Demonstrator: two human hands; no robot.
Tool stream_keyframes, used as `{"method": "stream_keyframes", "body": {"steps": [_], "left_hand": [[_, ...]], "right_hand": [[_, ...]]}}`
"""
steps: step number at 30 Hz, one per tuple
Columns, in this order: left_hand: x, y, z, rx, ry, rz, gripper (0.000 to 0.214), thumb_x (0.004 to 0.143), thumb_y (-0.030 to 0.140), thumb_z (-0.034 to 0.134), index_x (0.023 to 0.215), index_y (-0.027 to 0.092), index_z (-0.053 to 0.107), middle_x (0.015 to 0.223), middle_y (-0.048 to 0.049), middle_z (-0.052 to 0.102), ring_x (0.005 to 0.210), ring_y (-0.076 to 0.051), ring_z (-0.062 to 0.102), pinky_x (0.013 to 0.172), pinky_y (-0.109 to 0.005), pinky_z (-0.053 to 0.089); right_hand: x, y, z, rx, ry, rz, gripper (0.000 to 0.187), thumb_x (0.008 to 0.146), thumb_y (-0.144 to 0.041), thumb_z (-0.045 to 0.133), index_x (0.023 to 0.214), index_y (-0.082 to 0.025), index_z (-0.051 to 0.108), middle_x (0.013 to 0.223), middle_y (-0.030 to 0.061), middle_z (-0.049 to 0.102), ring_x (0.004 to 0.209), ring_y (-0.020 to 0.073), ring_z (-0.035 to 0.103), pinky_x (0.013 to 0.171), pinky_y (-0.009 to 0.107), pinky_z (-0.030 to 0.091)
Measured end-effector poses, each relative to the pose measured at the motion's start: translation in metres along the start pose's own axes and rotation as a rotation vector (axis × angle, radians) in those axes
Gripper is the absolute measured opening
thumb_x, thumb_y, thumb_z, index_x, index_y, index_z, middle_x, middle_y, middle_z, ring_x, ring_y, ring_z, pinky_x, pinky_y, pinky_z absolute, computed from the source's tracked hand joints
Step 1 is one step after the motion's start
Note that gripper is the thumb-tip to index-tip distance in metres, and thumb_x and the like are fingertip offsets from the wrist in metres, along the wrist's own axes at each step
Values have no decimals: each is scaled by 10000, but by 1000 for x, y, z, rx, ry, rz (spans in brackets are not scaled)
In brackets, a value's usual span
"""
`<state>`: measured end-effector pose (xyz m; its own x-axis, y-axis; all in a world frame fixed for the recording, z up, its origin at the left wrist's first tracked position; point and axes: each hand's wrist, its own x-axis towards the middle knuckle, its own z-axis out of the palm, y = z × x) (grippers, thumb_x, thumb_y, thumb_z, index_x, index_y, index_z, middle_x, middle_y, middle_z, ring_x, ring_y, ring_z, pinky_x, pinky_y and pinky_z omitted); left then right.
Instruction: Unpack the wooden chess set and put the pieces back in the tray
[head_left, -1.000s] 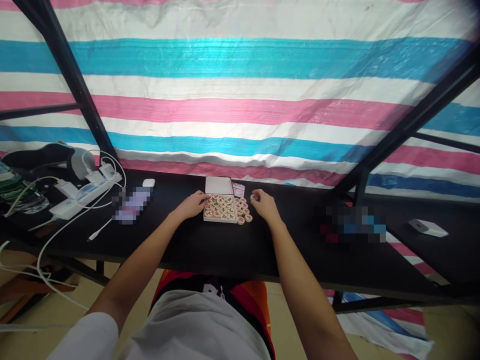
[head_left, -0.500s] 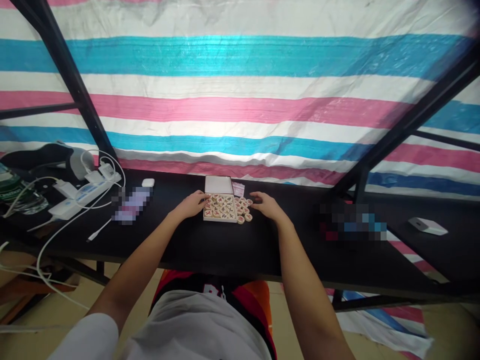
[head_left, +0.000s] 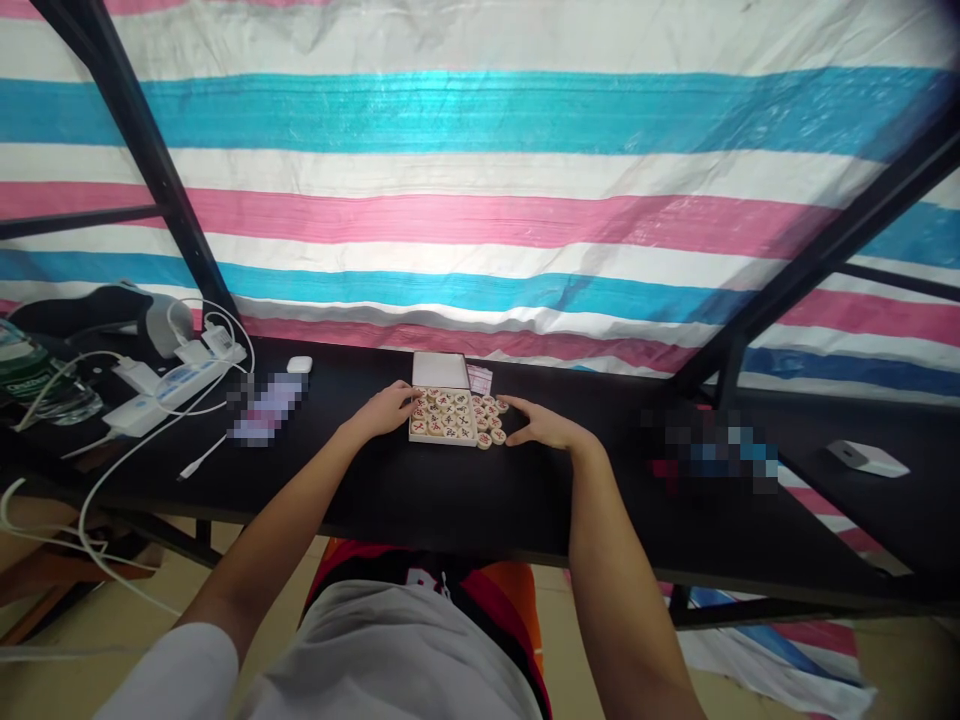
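Observation:
An open white box (head_left: pixel 442 440) stands on the black table, filled with round Chinese chess pieces (head_left: pixel 444 408) marked in red and dark characters. Its lid (head_left: pixel 440 370) is raised at the back. My left hand (head_left: pixel 386 408) is at the box's left side, its fingers close together on the upper left edge. Loose chess pieces (head_left: pixel 491 420) with red marks lie in a cluster against the right side of the box. Beside them is my right hand (head_left: pixel 546 425), thumb and fingers spread around the cluster's right edge, holding nothing.
A pink-and-white printed paper (head_left: pixel 480 379) lies behind the loose pieces. At left are a blurred phone (head_left: pixel 270 410), a small white case (head_left: pixel 300 365), a power strip (head_left: pixel 161 395) with cables, and a bottle (head_left: pixel 45 380). A white adapter (head_left: pixel 868 458) sits far right.
My right hand has moved a little toward me and spread its fingers around the loose pieces, which sit closer together beside the box. My left hand stays at the box.

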<state>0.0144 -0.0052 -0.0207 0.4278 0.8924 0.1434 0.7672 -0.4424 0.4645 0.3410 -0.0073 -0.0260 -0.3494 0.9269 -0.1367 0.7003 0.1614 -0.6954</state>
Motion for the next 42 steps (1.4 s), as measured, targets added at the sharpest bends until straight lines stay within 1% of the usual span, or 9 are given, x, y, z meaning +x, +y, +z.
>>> {"method": "stream_keyframes", "body": {"steps": [5,9,17,26,28,30,33,37,42], "left_hand": [[0,1,-1,-4,-9,-2,393,896,379,421,1205,218,601,1170,-71,559,933,-199,599,855,-301,461],[-1,2,-1,5,-6,-10,395,896,383,421,1205,216,601,1173,-70,559,922,-194,600,841,-296,461],[-2,5,-3,-3,-8,-16,393,890,375,437,1204,207,602,1176,-74,557,877,-181,604,803,-280,467],[0,0,-1,-13,-10,-2,389,890,387,438,1205,227,601,1181,-71,553,922,-191,601,850,-293,464],[0,-2,0,-13,-7,5,376,899,376,428,1202,235,600,1181,-66,555,973,-196,593,899,-298,445],[1,-3,0,-11,-1,15,372,914,353,403,1214,236,587,1181,-64,557,1022,-201,582,941,-305,424],[0,-3,1,-7,5,21,381,923,327,379,1243,226,559,1177,-69,558,1051,-209,576,958,-313,416],[-1,-1,1,-18,10,29,375,918,330,390,1231,218,563,1160,-70,561,1040,-202,581,960,-304,415],[-2,0,0,-22,16,28,365,912,340,400,1203,216,581,1147,-68,564,1011,-195,587,947,-305,425]], "right_hand": [[2,-4,5,-47,-41,20,1081,522,-413,807,1454,-226,290,1547,108,148,1401,304,192,1143,428,161],[8,-9,14,-99,-44,18,1176,458,-478,827,1462,-227,268,1556,121,71,1415,327,114,1143,445,146],[13,-11,22,-180,-55,-16,1216,450,-551,812,1474,-265,221,1553,112,97,1418,346,54,1133,491,139],[11,-11,20,-90,-7,-34,1149,470,-506,827,1454,-255,288,1523,115,219,1403,353,139,1126,500,173],[8,-17,18,-13,52,-58,1047,556,-513,788,1447,-251,306,1502,110,274,1372,335,249,1116,478,224],[8,-29,20,26,185,-132,826,692,-520,693,1409,-254,382,1462,91,355,1329,295,344,1104,446,267],[16,-52,37,-79,376,-325,469,843,-465,544,1262,-253,562,1365,71,482,1279,239,414,1090,399,297],[33,-73,68,-320,278,-487,333,917,-342,436,1157,-237,642,1206,89,608,1158,228,512,1032,400,347],[39,-80,77,-395,324,-428,233,846,-272,538,1017,-223,688,984,76,669,928,213,583,887,352,429]]}}
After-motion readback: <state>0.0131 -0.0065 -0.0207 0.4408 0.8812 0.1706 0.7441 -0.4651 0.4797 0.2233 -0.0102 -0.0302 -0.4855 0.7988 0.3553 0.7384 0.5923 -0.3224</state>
